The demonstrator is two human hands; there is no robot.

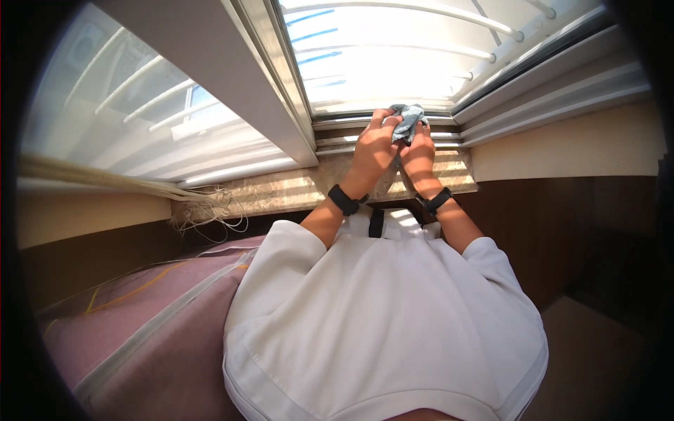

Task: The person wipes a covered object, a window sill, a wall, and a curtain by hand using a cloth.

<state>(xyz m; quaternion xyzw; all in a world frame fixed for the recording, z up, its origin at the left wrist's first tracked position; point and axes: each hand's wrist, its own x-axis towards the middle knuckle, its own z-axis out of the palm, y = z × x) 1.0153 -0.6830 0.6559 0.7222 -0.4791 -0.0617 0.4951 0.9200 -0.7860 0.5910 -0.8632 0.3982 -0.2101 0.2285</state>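
Observation:
A bunched grey cloth (408, 123) is held between my two hands, over the lower track of the sliding window (342, 133). My left hand (375, 144) grips it from the left, fingers curled on its upper edge. From the right, my right hand (420, 150) holds the same cloth, its fingertips against the folds. Both wrists wear black straps. Beneath my hands lies the stone windowsill (284, 187), striped with sun and shadow. The parts of the track under the cloth and hands are hidden.
White bars (400, 50) cross outside the glass. A thick window frame post (231, 68) slants up at the left. Loose pale cords (213, 202) lie tangled over the sill's left end. A pink padded cover (174, 321) with grey trim stands at my left.

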